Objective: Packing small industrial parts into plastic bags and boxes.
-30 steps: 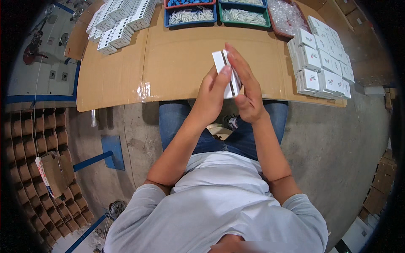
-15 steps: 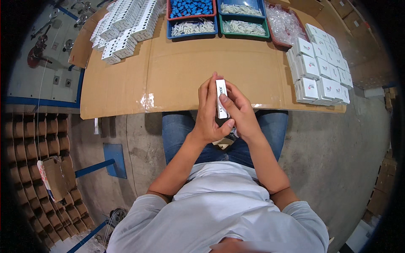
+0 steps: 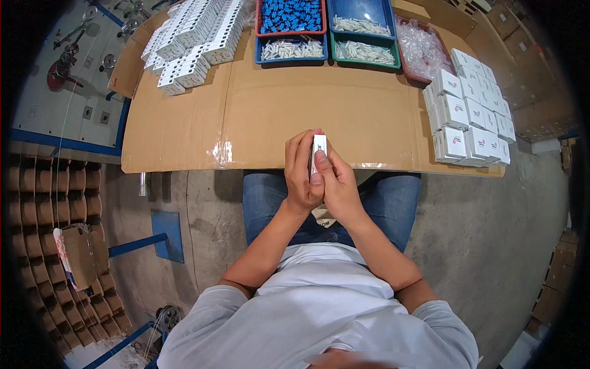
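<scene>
A slim white box (image 3: 319,145) with dark print on its narrow upper face sits between the person's two hands, in front of the body and over the near edge of the table, its long side pointing away from the wearer. The left hand (image 3: 300,175) lies along the box's left side, fingers close together and reaching forward, its thumb near the box's closer end; the right hand (image 3: 340,189) wraps the right side, with its thumb laid over the upper face. Both hands are closed in on the box, pressing it between them, though the fingers on its far right side are hidden. Beyond them spreads the cardboard tabletop (image 3: 319,111). At its far left rises a pile of white boxes with dark marks (image 3: 196,43); at the right stands a stack of plain-topped white boxes (image 3: 470,120) with small red marks. Along the back are a red tray (image 3: 291,34) of blue parts (image 3: 290,15), two blue trays (image 3: 356,11) and a green tray (image 3: 369,66) with small white pieces (image 3: 294,50), and a dark red bin (image 3: 420,79) heaped with clear plastic pieces (image 3: 424,49)
</scene>
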The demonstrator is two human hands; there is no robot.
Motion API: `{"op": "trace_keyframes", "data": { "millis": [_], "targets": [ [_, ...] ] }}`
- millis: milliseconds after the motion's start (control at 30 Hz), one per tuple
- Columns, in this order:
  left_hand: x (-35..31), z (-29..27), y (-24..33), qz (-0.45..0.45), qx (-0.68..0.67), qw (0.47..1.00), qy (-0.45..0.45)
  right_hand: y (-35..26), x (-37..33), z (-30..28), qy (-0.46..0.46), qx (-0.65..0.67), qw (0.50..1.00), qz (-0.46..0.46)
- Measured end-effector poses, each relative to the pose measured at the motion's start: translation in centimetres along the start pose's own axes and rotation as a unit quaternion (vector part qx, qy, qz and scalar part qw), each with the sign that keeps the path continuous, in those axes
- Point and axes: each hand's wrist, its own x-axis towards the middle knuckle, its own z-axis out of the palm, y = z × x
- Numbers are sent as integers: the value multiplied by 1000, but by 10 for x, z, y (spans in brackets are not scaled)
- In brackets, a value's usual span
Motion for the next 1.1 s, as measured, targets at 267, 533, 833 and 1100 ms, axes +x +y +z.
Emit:
{"op": "trace_keyframes", "data": {
  "millis": [267,533,833,1100],
  "targets": [
    [-3,0,-1,-2,-25,999,21,0,-6,0,5,-68,997,-23],
    [-6,4,-3,-10,-19,999,36,-2,-7,2,24,-105,994,-25],
    [-6,8,-8,-7,-32,999,37,-1,-3,0,41,-114,992,-22],
    [7,22,-5,5,-31,999,40,-2,6,-19,34,-116,992,-25]
  ]
}}
